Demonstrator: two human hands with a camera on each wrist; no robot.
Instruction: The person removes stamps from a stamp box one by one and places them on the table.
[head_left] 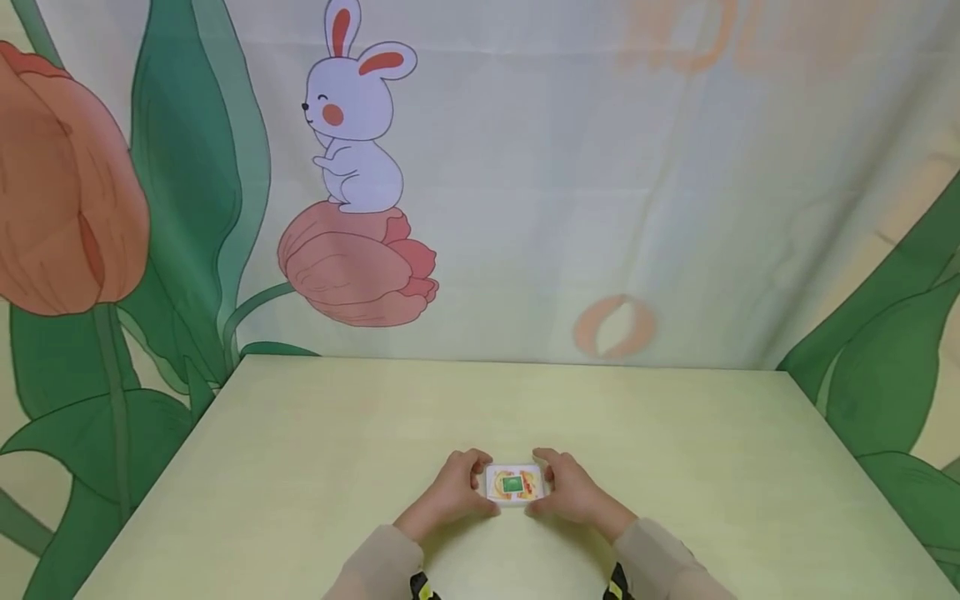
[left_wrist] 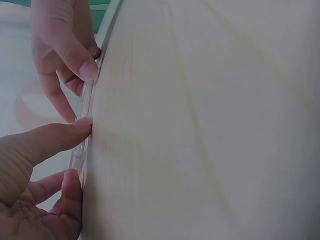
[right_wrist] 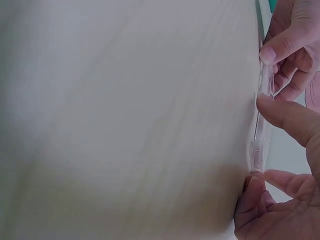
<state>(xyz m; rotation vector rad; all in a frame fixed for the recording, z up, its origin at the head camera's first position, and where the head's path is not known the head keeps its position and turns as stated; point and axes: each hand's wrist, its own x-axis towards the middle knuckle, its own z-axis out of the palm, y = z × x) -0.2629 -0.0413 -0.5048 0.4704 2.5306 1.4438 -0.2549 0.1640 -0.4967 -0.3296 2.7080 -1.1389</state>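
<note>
A small flat clear-edged plastic case [head_left: 513, 484] lies on the pale table, its top printed in white, yellow and orange around a green rectangle. My left hand [head_left: 454, 487] holds its left end, thumb at the near side and fingers at the far side. At the right end, my right hand [head_left: 572, 490] grips it the same way. Seen edge-on in the left wrist view, the case [left_wrist: 87, 100] is a thin transparent slab low against the tabletop. The right wrist view also shows the thin case [right_wrist: 258, 135] between both hands' thumbs and fingers.
The pale yellow-green table [head_left: 360, 417] spreads around the hands. Behind it hangs a light curtain [head_left: 525, 167] printed with a rabbit, tulips and large green leaves. Its leaf print continues down past the table's left and right edges.
</note>
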